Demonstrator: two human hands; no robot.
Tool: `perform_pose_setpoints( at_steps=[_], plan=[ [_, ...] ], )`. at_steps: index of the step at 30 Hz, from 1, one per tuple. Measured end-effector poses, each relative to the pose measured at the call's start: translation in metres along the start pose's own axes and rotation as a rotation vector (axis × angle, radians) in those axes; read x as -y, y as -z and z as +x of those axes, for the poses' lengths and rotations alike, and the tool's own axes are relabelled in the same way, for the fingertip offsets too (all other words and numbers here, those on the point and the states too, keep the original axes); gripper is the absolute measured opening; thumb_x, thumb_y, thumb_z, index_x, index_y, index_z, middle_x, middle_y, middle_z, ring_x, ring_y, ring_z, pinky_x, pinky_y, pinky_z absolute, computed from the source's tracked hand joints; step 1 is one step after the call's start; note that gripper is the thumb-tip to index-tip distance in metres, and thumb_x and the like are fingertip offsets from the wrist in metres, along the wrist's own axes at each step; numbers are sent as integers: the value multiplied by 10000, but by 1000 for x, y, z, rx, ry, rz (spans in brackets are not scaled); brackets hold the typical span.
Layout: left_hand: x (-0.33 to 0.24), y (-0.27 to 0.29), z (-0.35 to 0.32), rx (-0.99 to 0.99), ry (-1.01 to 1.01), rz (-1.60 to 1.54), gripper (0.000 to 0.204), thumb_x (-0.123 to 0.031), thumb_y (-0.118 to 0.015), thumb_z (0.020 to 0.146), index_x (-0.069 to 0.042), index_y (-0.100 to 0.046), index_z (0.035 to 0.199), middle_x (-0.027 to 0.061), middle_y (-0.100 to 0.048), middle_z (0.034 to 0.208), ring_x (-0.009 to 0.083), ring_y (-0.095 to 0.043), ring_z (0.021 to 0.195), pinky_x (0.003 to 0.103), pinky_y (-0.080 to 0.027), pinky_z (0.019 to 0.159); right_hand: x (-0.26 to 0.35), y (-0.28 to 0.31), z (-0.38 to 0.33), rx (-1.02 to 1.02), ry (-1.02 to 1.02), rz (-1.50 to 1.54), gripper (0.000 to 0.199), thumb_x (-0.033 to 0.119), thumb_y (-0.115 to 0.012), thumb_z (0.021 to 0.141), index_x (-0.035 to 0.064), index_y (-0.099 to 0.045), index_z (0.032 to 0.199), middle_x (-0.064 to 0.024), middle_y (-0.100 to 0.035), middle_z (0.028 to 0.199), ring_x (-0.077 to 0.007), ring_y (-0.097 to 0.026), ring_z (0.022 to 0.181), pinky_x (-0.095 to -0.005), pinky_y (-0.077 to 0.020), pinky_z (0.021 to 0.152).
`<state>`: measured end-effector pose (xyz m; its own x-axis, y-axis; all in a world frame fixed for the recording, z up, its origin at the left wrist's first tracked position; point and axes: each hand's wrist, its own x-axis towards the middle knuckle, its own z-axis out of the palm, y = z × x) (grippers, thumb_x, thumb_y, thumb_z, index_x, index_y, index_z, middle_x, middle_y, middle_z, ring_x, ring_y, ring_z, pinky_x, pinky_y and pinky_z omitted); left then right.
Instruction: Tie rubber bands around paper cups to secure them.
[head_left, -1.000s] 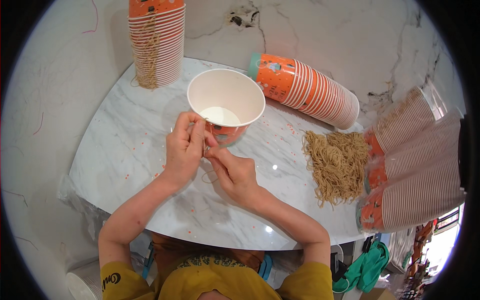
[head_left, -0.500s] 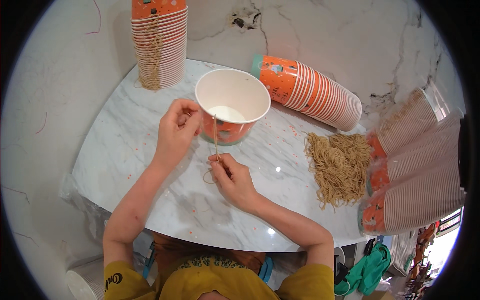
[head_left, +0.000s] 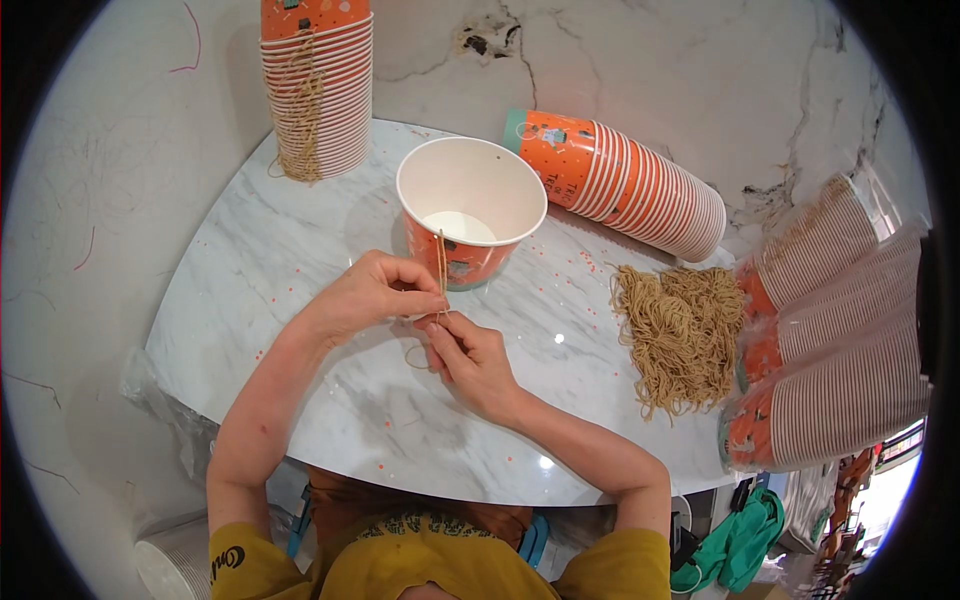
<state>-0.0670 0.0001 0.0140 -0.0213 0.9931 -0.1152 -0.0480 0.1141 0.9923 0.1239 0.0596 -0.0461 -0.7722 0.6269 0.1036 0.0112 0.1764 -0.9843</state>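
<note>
Head view, centre of frame: a doubled tan string (head_left: pixel 443 262) runs lengthwise down from the front rim of the paper tub (head_left: pixel 487 263); the left hand (head_left: pixel 385 290), nearer the tub, and right hand (head_left: pixel 476 362) appear to pinch its lower end, fingertips hiding any knot

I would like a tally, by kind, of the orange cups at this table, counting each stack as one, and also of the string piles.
Single orange cup: 1
Standing stack at upper left: 1
Stack lying at the back: 1
Clear-wrapped stacks at the right: 3
Pile of tan string: 1
Total: 7
</note>
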Motion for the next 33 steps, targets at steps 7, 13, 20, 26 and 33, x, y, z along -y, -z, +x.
perform_pose_setpoints(
  at_steps=[7,13,20,26,33],
  plan=[
    [6,-11,3,-113,-64,-94,115,-130,-753,885,-18,-747,857,-9,-689,792,60,-537,727,236,-417,644,-8,1,-2,-95,651,-565,148,110,-616,987,48,-700,1092,-63,-626,660,-173,-628,572,-326,-458,483],
    [3,-12,2,-306,-121,-184,110,-100,-736,885,10,-749,893,12,-671,779,78,-487,660,236,-384,617,-1,-12,-23,138,809,-954,369,90,-662,743,3,-677,1101,-42,-567,740,-194,-587,551,-332,-486,460],
    [6,-18,-1,-345,-147,-207,125,-119,-735,887,-5,-730,838,-20,-597,706,66,-461,636,235,-368,600,10,-11,-26,272,848,-993,338,89,-658,739,-37,-656,1053,-42,-552,726,-179,-592,573,-330,-478,458],
    [3,-10,1,-301,-183,-225,130,-106,-642,921,-5,-719,895,-13,-597,730,68,-479,644,230,-376,608,25,-9,-22,247,795,-935,225,66,-682,790,12,-658,1007,-45,-600,737,-200,-624,578,-340,-495,469],
    [13,-30,1,-172,-307,78,189,-34,-599,928,-14,-727,1065,-9,-612,775,57,-522,669,230,-434,624,73,10,-25,288,460,-424,87,87,-673,939,59,-682,1021,-77,-705,800,-256,-686,644,-356,-520,547]
  ],
)
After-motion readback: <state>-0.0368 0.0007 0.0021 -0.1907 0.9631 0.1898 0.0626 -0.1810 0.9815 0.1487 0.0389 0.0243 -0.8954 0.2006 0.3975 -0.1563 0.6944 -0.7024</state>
